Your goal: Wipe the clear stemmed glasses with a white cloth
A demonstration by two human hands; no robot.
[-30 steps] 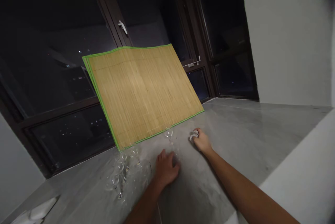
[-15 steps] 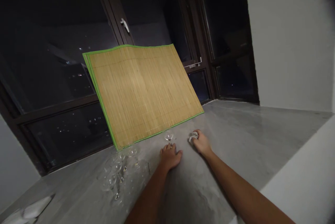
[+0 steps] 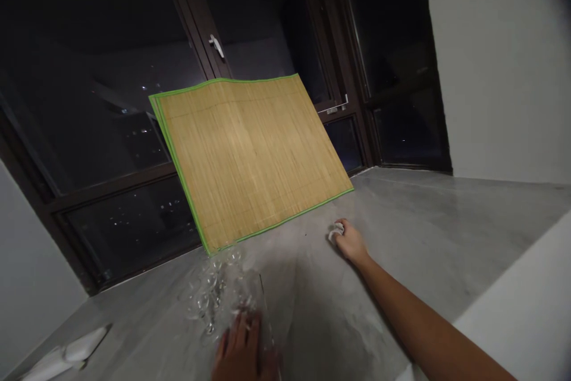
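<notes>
The left hand (image 3: 243, 336) is closest, low down over the gray sill (image 3: 428, 232). It is blurry, with its back up and its fingers pointing away. A clear glass (image 3: 241, 298) is right at the fingertips. The fingers look closed on it, but the blur hides just how they hold it.

The glass should be light, hard and easy to break. Its sides would be smooth, and slippery if wet. The thin stem looks like the best place to hold, with a soft pinch. A hard squeeze or a bump could chip the rim.

Just past that hand, to its left, more glasses (image 3: 204, 302) stand close together. They are so clear that I cannot count them. A white thing (image 3: 84, 346) lies on the sill at the far left side, well apart from them.

Farther out, the right hand (image 3: 351, 242) is curled shut around a small white wad (image 3: 336, 230), at the sill. The wad looks soft and light, like paper or cloth, and would squash easily; any side is fine to grab.

Behind the hands, a tan mat (image 3: 254, 155) with green edges stands tilted in front of the dark window (image 3: 111, 202). The window has a white handle (image 3: 216, 46).
</notes>
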